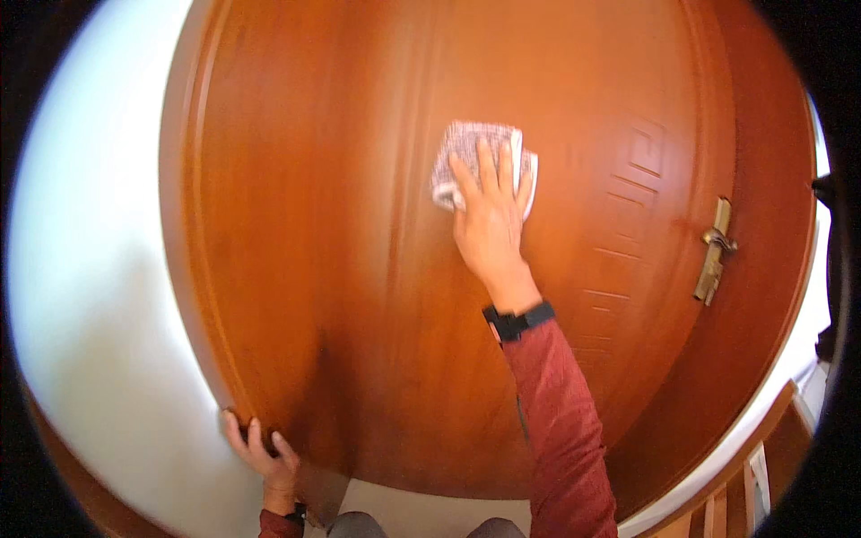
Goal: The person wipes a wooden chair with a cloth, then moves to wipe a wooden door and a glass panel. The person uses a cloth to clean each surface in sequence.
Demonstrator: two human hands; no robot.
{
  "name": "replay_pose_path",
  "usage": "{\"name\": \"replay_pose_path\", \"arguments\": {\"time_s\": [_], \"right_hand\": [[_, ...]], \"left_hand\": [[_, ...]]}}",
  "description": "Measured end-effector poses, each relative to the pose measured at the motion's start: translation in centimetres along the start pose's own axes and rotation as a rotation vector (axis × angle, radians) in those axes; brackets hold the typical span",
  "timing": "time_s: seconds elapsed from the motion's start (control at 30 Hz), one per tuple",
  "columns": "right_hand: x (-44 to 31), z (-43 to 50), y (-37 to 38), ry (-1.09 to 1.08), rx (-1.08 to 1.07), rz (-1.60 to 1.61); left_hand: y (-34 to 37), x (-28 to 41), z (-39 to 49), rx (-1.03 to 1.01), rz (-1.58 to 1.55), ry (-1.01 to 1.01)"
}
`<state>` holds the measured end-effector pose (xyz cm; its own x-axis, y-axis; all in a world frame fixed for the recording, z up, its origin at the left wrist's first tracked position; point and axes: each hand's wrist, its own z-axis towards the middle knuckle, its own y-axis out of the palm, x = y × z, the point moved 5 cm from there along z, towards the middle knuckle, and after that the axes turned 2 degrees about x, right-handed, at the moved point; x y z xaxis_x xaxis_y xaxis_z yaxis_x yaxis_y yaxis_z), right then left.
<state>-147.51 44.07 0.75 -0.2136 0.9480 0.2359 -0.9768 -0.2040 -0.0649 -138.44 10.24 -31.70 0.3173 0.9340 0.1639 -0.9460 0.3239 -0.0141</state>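
A brown wooden door (323, 222) with carved grooves fills most of the head view. Fingers spread, my right hand (492, 225) lies flat over a folded checked cloth (467, 138) with white edges, pressing it against the upper middle of the door. A dark band circles that wrist, below which runs a red sleeve. At the lower left, my left hand (261, 452) rests with its fingers apart at the door's left edge trim, holding nothing that shows. A brass door handle (718, 242) on a long plate is mounted at the right side of the door.
A pale wall (101, 323) bounds the door on the left. Wooden furniture with slats (740, 484) stands at the lower right. Light flooring (430, 497) shows under the door's bottom edge, near my knees. Dark objects lie at the far right rim.
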Motion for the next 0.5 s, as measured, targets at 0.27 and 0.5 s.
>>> {"name": "replay_pose_path", "arguments": {"time_s": [0.27,0.5], "right_hand": [[-2.1,-21.3,-2.6,0.020,-0.512,-0.004],[-0.4,-26.2,-7.1,0.027,-0.641,0.035]], "left_hand": [[-1.8,0.6,-0.3,-0.024,-0.026,-0.020],[-2.9,0.5,-0.3,-0.007,0.023,0.015]]}}
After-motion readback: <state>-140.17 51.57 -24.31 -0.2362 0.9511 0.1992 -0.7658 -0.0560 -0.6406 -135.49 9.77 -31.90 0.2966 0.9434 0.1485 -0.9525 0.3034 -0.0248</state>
